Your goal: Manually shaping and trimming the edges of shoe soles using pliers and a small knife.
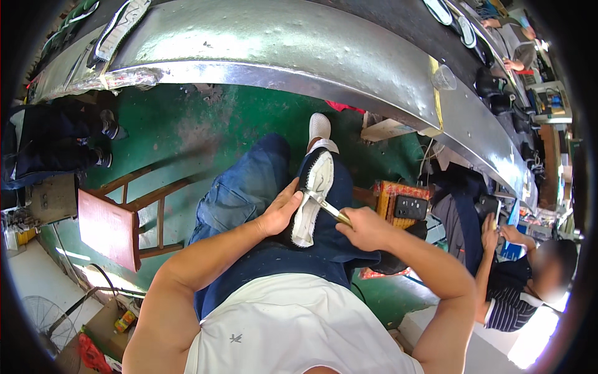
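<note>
An upturned shoe [321,171], its pale, rough-edged underside facing up, lies across my lap. My left hand [280,210] grips its left side near the middle, with some fingers hidden by the shoe. In my right hand [367,227] is what looks like a small hammer [329,208], with a metal head and a light handle. Its head rests on or just above the narrow middle of the shoe; I cannot tell which. My right fingers are wrapped round the handle's end.
A long metal-topped bench [268,37] runs ahead, carrying more shoes [121,28] and a clear cup [443,78]. A wooden stool [109,227] stands left. At right, a phone [411,207] lies on a slatted seat [387,202]. Another person [514,293] works far right.
</note>
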Motion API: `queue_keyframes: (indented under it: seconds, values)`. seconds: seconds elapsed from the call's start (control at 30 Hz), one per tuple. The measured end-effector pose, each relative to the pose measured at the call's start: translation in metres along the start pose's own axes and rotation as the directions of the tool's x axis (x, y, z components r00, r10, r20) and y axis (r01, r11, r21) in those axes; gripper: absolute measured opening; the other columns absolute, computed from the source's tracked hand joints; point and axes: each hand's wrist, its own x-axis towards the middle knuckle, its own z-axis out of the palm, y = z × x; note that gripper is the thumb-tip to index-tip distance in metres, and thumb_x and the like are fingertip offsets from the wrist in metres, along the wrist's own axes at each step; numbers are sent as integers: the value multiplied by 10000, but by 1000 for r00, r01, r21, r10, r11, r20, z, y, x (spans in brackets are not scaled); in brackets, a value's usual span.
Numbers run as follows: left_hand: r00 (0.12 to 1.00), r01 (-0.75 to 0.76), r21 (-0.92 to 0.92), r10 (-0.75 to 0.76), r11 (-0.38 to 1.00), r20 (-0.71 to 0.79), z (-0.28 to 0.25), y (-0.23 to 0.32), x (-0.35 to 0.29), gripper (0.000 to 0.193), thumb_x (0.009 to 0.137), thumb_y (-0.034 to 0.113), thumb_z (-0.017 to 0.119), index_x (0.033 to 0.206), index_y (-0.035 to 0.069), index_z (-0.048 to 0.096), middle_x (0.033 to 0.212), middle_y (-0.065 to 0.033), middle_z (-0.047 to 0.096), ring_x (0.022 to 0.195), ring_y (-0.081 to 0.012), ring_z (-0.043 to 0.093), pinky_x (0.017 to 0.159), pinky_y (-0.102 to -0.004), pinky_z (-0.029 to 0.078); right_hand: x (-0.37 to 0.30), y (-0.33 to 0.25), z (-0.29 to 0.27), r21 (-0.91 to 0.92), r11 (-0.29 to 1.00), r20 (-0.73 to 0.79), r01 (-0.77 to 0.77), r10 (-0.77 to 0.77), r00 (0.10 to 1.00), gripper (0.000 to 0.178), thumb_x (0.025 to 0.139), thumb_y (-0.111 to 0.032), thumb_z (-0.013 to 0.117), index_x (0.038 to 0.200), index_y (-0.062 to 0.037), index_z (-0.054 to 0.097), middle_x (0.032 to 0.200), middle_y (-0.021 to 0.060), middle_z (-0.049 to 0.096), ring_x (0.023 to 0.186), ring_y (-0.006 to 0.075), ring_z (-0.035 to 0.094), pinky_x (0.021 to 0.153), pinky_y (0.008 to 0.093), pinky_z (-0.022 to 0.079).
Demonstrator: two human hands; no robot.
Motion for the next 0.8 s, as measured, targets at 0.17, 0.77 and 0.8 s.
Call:
queue_keyframes:
  seconds: [0.17,0.77,0.8]
  values:
    - [1000,-12,78,13,997,-20,-8,25,13,838,1010,407,593,1612,2,174,1562,-263,381,1470,-344,362,1211,-391,270,21,26,97,385,923,-324,18,117,939,266,929,-252,692,1039,-11,664,830,227,682,779,414,678,723,452,529]
    - [992,33,280,4,959,-129,12,45,25,791,979,191,625,1632,103,186,1488,-272,456,1376,-424,466,1133,-406,391,37,40,39,870,473,68,-137,160,985,254,1029,-244,604,929,-16,651,764,34,662,659,102,592,576,255,461]
    - [992,-32,378,77,925,-103,9,45,24,769,985,158,603,1630,107,187,1504,-278,435,1369,-438,471,1126,-410,403,45,46,74,884,468,-72,-18,175,982,266,1031,-246,599,897,-20,645,738,26,651,654,103,585,593,267,467]
